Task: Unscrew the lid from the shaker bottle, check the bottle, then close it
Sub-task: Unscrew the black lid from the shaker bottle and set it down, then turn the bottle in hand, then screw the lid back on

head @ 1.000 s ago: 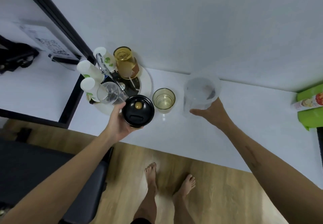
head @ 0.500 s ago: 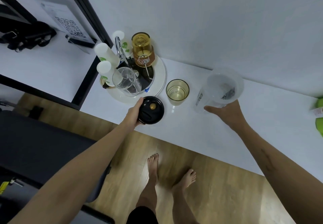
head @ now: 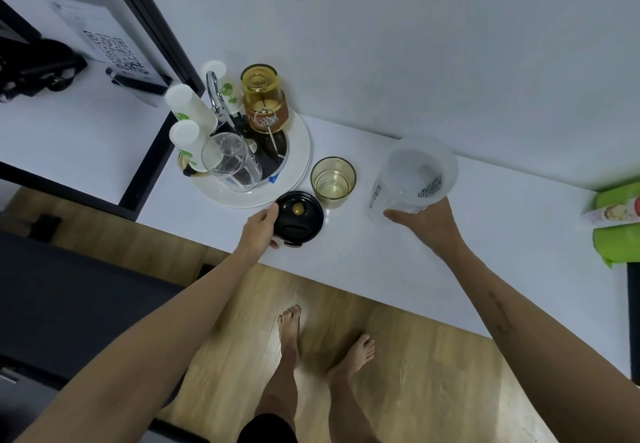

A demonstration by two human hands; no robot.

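Note:
The clear shaker bottle (head: 412,179) stands open and upright on the white counter (head: 485,235), with dark lettering on its wall. My right hand (head: 426,216) grips its near side. The black round lid (head: 300,218), with a small yellow cap in its top, lies on the counter to the left of the bottle. My left hand (head: 260,229) holds the lid by its left rim.
A yellow-tinted glass (head: 333,181) stands between lid and bottle. Behind the lid a round white tray (head: 301,152) carries an amber jar, a clear glass and white bottles. A green item (head: 616,228) lies at the right edge. A black frame borders the left.
My left hand has lowered the lid from in the air down onto the counter in front of the tray. The right hand has stayed on the open bottle.

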